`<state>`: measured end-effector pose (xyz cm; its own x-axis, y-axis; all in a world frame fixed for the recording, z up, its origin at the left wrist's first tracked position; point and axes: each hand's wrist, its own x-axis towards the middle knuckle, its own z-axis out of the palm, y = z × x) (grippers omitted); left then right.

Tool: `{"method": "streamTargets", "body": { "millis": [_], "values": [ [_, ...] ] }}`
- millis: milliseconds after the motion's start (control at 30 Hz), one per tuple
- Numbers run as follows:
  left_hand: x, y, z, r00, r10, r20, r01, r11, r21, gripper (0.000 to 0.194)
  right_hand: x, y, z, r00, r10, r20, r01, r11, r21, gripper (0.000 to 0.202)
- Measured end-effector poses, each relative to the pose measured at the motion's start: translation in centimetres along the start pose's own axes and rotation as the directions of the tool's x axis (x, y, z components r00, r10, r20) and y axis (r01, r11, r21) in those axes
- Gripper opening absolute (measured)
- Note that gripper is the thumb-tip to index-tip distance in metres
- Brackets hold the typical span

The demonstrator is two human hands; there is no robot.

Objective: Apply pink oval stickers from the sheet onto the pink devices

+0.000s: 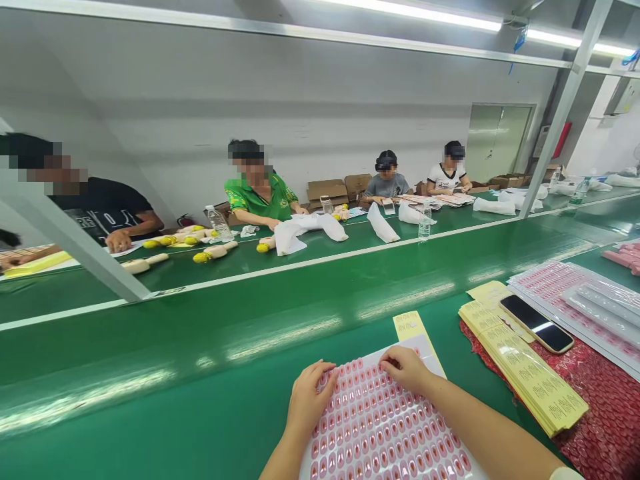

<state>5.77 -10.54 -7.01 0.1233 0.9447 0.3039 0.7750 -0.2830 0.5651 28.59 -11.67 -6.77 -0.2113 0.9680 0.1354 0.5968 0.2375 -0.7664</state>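
Observation:
A white sheet (420,348) covered with rows of glossy pink oval pieces, each with a reddish mark, lies in front of me on the green work surface. My left hand (311,399) rests on the sheet's upper left edge, thumb and fingers slightly apart. At the top row, my right hand (407,369) is closed in a pinch; what sits between its fingertips is too small to make out. In the top row, a white gap shows between the two hands. A yellow printed label strip (409,323) sticks out from under the sheet's far edge.
To the right, a stack of yellow label strips (520,367) and a phone (537,323) lie on red bubble wrap (600,407). More pink-piece sheets (545,280) sit behind. Across the green belt (200,333), several people work among bottles and white wrapped items. A metal post (565,113) rises right.

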Motion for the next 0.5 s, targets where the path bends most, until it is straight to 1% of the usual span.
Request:
{"method": "streamTargets", "body": {
  "millis": [233, 367, 500],
  "values": [
    [0.1, 0.0, -0.3, 1.0, 0.005, 0.015, -0.005, 1.0, 0.016, 0.032, 0.0, -0.2, 0.1, 1.0, 0.021, 0.011, -0.021, 1.0, -0.021, 0.014],
    [0.1, 0.0, -0.7, 1.0, 0.0, 0.021, 0.0, 1.0, 0.02, 0.035, 0.1, -0.5, 0.3, 0.999, 0.029, 0.024, -0.028, 0.999, -0.042, 0.014],
    [0.3, -0.8, -1.3, 0.999, 0.029, 0.036, -0.029, 1.0, 0.003, 0.031, 0.2, -0.8, 0.7, 0.999, 0.043, 0.019, -0.041, 0.997, -0.065, 0.015]
  ]
}}
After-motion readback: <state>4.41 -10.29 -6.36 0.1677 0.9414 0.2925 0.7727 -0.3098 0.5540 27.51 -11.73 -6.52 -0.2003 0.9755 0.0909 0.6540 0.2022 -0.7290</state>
